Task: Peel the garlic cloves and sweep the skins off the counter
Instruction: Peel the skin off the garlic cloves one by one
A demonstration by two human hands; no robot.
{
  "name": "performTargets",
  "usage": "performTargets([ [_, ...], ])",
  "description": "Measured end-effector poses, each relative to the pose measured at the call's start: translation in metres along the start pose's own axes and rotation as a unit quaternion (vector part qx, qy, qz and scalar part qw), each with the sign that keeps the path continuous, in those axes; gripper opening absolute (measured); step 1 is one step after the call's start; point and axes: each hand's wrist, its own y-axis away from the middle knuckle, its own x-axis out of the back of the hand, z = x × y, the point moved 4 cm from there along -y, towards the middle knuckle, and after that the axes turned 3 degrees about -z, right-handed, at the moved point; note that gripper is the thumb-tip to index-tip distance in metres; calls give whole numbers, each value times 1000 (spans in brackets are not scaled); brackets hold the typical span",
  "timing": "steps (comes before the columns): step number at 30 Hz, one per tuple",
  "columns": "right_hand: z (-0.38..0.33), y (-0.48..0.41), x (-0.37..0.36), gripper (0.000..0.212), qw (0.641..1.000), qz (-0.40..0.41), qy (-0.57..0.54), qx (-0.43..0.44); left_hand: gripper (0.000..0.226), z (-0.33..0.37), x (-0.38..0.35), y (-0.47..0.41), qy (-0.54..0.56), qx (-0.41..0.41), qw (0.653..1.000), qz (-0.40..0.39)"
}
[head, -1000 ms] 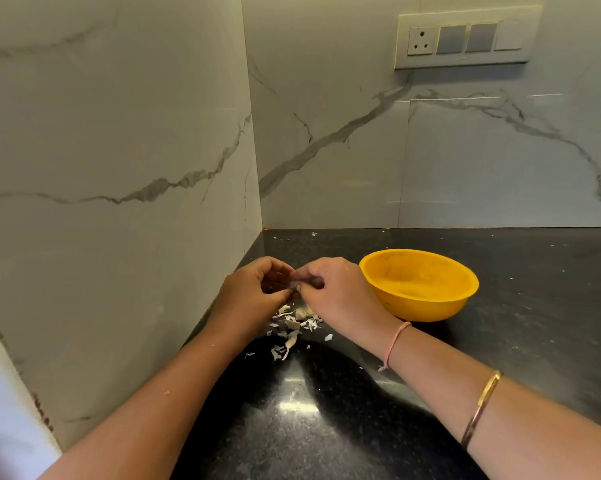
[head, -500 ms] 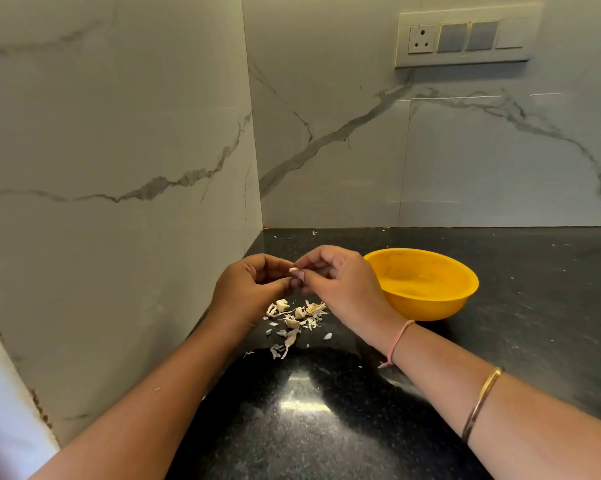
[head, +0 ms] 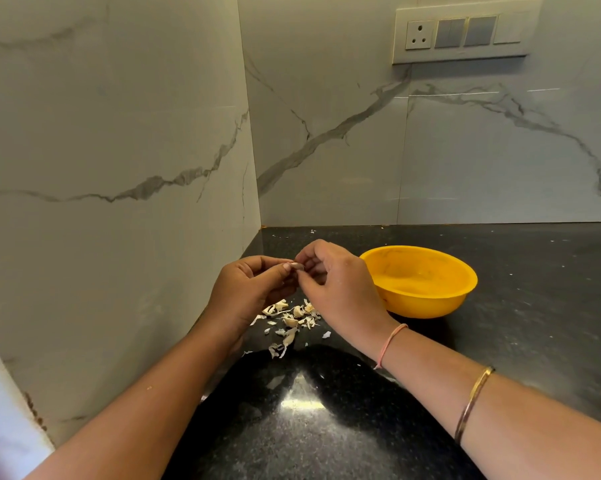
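Change since a second ago: both hands are sitting a little higher above the counter than before, and the right hand has turned, so more of the heap of skins is showing under them.
Head view, left hand: it is curling its fingers inward, and its thumb and forefinger are pinching the garlic clove.
Head view, right hand: it is meeting the left hand fingertip to fingertip and is pinching the same garlic clove from the other side; whether it is gripping flesh or loose skin cannot be told.
Garlic clove: it is being held off the counter, right between the two sets of fingertips.
Skins: they are lying scattered on the counter directly below both hands, with a few scraps trailing back toward the wrists.
Bowl: the yellow bowl is standing on the counter just beyond the right hand, on its outer side, and its inside looks bare.
Wrist wear: a thin thread is circling the right wrist, and a metal bangle is sitting further up that forearm.
Wall: the veined marble is rising close beside the left hand and again behind both hands.
Switch plate: it is sitting on the back wall, high above the right hand.
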Motion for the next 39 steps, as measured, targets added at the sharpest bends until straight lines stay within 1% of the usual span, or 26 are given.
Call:
performTargets([
  [4,-2,0,0,7,1000,0,14,14,15,2,0,1,-4,0,1000,4],
  [10,-3,0,2,13,999,5,38,37,10,2,0,3,-19,7,1000,15],
  [16,-6,-1,1,14,993,-13,74,94,7,2,-2,5,37,33,999,17],
  [19,-9,-1,2,13,989,-19,83,118,10,1,-4,6,78,52,995,20],
  [21,-11,0,1,14,987,-26,91,128,13,0,-4,7,81,58,995,23],
  [26,-12,0,-1,13,987,-34,92,130,16,0,-4,9,56,54,996,32],
  [30,-12,0,-2,13,988,-30,84,124,16,0,-3,9,45,47,997,44],
  [34,-12,1,-4,13,989,-23,80,119,15,-2,-2,9,11,37,997,60],
  [39,-11,1,-3,14,994,-6,50,94,13,-2,-1,7,17,31,997,67],
])
